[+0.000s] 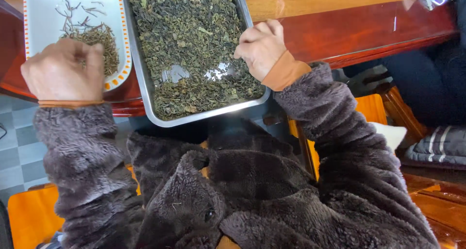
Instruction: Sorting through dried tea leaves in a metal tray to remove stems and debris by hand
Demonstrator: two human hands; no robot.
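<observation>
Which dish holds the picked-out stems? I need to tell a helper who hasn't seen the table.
On the red-brown wooden table, look left of the big metal tray of dried green leaves. The white dish sits under the left hand. An orange-dotted rim and a small pile of thin stems set it apart.

Metal tray (145, 91) of dried green leaves (189, 30) beside white orange-rimmed dish (34, 16) of thin stems (99, 40).

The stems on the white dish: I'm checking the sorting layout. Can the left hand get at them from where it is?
Probably yes. The left hand hangs closed over the near rim of the white dish, right beside the pile of stems, with nothing between them.
</observation>
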